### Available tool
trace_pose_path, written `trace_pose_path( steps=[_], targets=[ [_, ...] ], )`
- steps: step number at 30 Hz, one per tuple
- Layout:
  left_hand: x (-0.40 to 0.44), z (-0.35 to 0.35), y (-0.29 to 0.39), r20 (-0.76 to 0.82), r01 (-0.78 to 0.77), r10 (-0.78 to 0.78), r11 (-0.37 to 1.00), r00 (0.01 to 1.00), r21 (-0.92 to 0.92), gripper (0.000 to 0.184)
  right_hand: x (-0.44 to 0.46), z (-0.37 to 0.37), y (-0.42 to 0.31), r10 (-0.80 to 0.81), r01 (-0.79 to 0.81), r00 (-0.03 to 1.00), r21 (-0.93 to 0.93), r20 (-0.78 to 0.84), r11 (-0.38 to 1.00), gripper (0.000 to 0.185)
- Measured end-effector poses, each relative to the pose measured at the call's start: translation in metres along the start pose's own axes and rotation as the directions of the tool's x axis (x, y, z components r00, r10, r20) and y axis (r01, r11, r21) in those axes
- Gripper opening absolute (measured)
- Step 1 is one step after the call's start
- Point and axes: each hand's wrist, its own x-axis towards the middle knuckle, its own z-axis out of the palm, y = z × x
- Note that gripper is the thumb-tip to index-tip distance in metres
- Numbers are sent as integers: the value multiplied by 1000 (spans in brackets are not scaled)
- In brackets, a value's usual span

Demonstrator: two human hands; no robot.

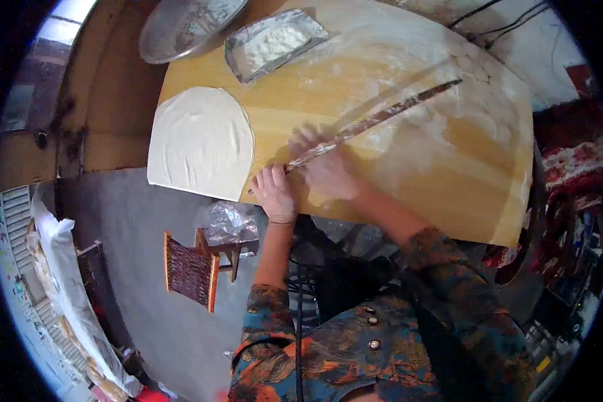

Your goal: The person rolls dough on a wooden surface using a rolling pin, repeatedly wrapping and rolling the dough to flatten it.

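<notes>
A long dark rolling pin (375, 120), dusted with flour, slants across the wooden board (288, 100). Near its lower left end, my left hand (273, 191) has its fingers wrapped round it. My right hand (325, 167) is blurred by motion and lies over the pin just to the right, its fingers spread. Left of both hands, a large thin sheet of dough (201, 144) lies flat with a straight lower edge along the board's front edge.
A foil-like tray of flour (275, 43) and a metal bowl (189, 28) stand at the back left. Below the board are a small woven chair (191, 271) and a clear plastic bag (231, 222). Flour covers the board's right part.
</notes>
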Motion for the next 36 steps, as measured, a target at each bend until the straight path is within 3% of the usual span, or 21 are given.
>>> trace_pose_path(
  steps=[1, 2, 5, 7, 8, 10, 13, 16, 19, 22, 25, 27, 28, 31, 36],
  targets=[
    [-10, 0, 1, 34, -11, 11, 1000, 999, 5, 26, 13, -1, 12, 14, -17, 998, -48, -60, 999, 54],
    [-10, 3, 4, 54, -41, 41, 999, 998, -2, 28, 23, 2, 41, 95, -94, 991, 21, -98, 995, 55],
    [-11, -1, 26, 40, 29, -24, 991, 999, -133, 26, 59, -8, 76, 387, -409, 911, -183, -147, 894, 53],
    [-12, 11, 20, -67, 26, -31, 996, 997, -87, 26, 83, 2, 59, 94, -75, 988, -154, 123, 985, 57],
    [-12, 9, 20, -47, 33, -37, 996, 998, -85, 26, 89, 10, 51, -101, 100, 995, -14, -8, 995, 60],
    [-10, 8, 17, -65, 23, -30, 994, 997, -103, 24, 114, 12, 50, 66, -62, 996, 81, -54, 995, 65],
    [-5, 4, 23, -49, 52, -56, 996, 997, -70, 22, 119, 19, 84, 249, -246, 958, 35, -145, 969, 67],
    [-7, 4, 23, -22, 93, -94, 994, 995, -57, 21, 79, 18, 137, 518, -516, 812, 84, -270, 852, 69],
    [-6, -1, 27, -41, 57, -61, 995, 997, -81, 22, 39, -14, 177, 616, -666, 713, -45, -335, 745, 70],
    [-6, -1, 29, -87, 65, -72, 994, 994, -84, 26, 35, -45, 173, 715, -696, 698, -257, -28, 670, 70],
    [-16, 8, 15, -127, 77, -80, 997, 989, -31, 26, 52, 8, 154, 353, -391, 918, -260, -180, 883, 71],
    [-8, 6, 23, -181, 6, -14, 999, 983, -43, 26, 79, -12, 164, 372, -396, 913, -145, -169, 907, 65],
    [-10, 6, 23, -155, 56, -64, 997, 986, -57, 23, 89, -23, 170, 385, -400, 910, -85, -153, 913, 63],
    [-9, 6, 20, -137, 6, -12, 999, 990, -48, 20, 124, 1, 224, 450, -496, 862, -201, -234, 845, 63],
    [-5, 1, 27, -98, 41, -41, 999, 994, -2, 16, 119, 2, 306, 671, -752, 619, -63, -409, 656, 70]
  ],
)
